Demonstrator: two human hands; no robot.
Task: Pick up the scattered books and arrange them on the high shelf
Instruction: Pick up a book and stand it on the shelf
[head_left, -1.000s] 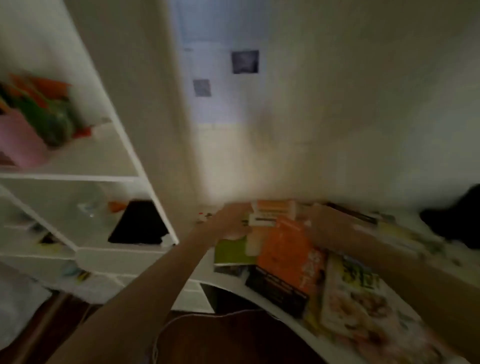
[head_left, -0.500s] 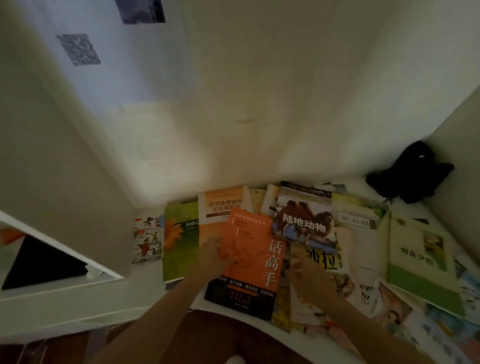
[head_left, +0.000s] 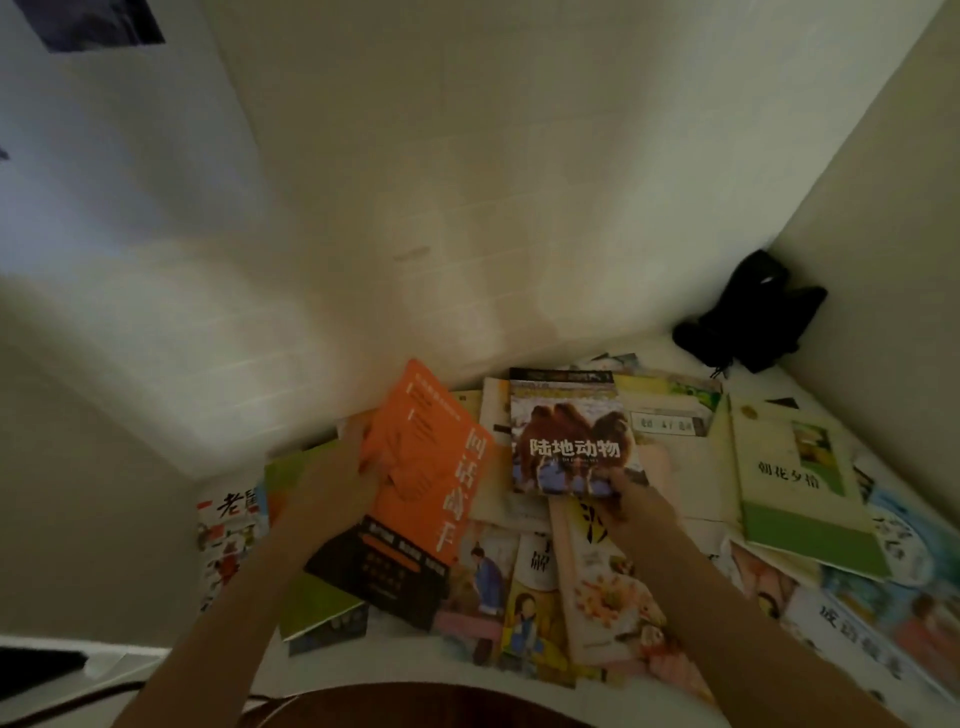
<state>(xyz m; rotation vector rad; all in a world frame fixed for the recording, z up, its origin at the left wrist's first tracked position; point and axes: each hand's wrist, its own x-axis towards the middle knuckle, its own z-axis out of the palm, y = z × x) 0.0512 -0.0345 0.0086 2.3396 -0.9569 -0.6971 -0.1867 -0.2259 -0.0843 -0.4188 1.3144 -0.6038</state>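
I see the white table (head_left: 395, 652) spread with scattered books, most of them lying to the right of and below my two hands. Compared with half a second ago, the orange book (head_left: 415, 488) is no longer flat on the pile: my left hand (head_left: 345, 470) grasps its left edge and has tilted it up, its top corner now against the wall. Under that hand a green book (head_left: 311, 597) lies flat. The camel book (head_left: 569, 434) has also come up off the heap since the earlier frame; my right hand (head_left: 626, 501) pinches its lower right corner, fingers curled round it. Right of that hand rests a pale green-banded book (head_left: 800, 483); beyond it, in the corner, sits a black object (head_left: 753, 314).
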